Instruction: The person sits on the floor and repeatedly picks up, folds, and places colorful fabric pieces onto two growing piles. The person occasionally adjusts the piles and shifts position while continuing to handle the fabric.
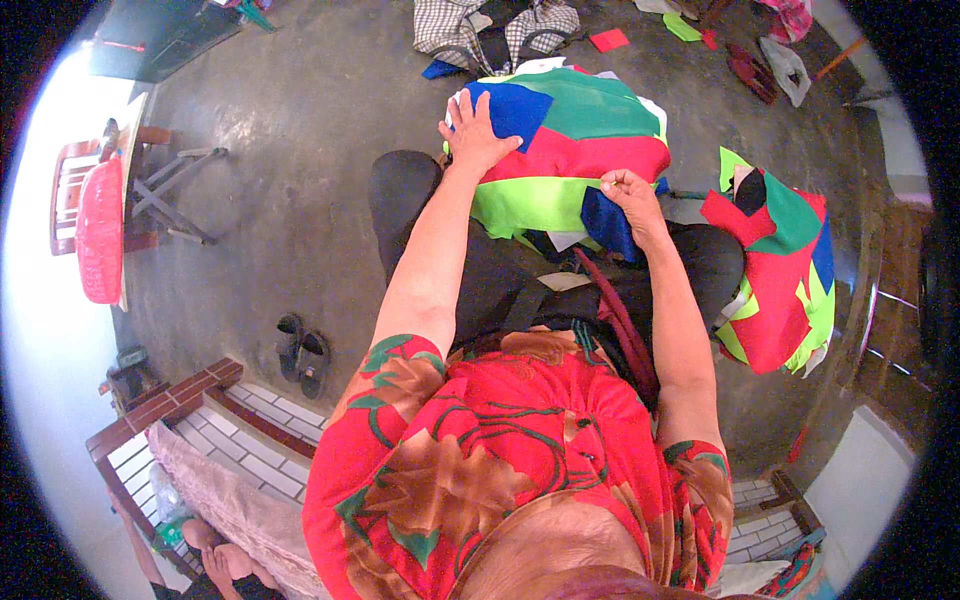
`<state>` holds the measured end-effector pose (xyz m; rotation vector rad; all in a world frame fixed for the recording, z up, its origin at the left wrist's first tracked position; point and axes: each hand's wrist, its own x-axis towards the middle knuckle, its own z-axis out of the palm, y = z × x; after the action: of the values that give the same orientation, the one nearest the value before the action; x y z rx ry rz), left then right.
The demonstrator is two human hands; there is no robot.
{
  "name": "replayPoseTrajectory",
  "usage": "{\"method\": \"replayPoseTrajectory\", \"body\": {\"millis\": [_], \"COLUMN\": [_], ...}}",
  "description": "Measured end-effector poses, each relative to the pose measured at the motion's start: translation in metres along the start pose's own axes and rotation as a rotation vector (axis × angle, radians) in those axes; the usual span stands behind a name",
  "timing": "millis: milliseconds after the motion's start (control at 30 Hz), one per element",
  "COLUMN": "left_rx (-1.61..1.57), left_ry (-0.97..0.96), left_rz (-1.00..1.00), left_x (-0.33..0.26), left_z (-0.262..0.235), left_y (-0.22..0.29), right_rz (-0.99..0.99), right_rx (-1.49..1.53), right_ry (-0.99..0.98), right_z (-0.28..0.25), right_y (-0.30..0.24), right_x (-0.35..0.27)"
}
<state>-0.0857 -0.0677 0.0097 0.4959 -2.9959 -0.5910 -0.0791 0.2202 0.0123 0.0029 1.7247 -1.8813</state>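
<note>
Two hands on one patchwork cloth [570, 150]: left hand [475, 130] flat, right hand [628, 192] seemingly pinching it

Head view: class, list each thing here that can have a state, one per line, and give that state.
Left hand: open, palm flat on the patchwork.
Right hand: fingers pinched on the cloth's edge.
Multicoloured patchwork cloth of blue, green, red and lime pieces: spread over the person's lap.
Second heap of coloured cloth pieces: piled on the floor at the right.
Pair of dark sandals: off, side by side on the concrete floor.
Red plastic chair: unoccupied.
</note>
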Motion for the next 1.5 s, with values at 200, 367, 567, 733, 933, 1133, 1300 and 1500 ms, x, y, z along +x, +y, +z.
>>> {"method": "replayPoseTrajectory", "body": {"millis": [200,367,567,733,933,1133,1300,1500], "left_rx": [-0.147,-0.761,-1.011,-1.262,-1.365,-1.556,-1.416,-1.489], "left_ry": [0.117,-0.192,-0.527,-0.725,-0.892,-0.732,-0.514,-0.345], "left_rz": [0.242,0.347,0.374,0.136,-0.083,-0.186,-0.09,0.138], "left_x": [-0.019,-0.053,-0.094,-0.1,-0.102,-0.081,-0.037,0.015], "left_z": [0.001,-0.021,-0.009,0.002,-0.002,-0.019,-0.045,-0.08], "left_y": [0.01,0.048,0.076,0.077,0.072,0.073,0.089,0.143], "right_rz": [-0.06,-0.065,-0.056,-0.109,-0.15,-0.124,-0.138,-0.157], "right_rx": [-0.004,0.289,0.383,0.463,0.493,0.191,0.266,0.312], "right_ry": [0.117,0.0,-0.26,-0.401,-0.319,0.252,0.381,0.339], "right_z": [0.002,0.004,0.008,0.01,0.004,-0.001,0.002,0.0], "right_y": [-0.006,-0.022,-0.034,-0.04,-0.037,-0.02,-0.028,-0.03], "right_x": [0.004,-0.001,-0.012,-0.019,-0.014,0.0,-0.003,-0.004]}}
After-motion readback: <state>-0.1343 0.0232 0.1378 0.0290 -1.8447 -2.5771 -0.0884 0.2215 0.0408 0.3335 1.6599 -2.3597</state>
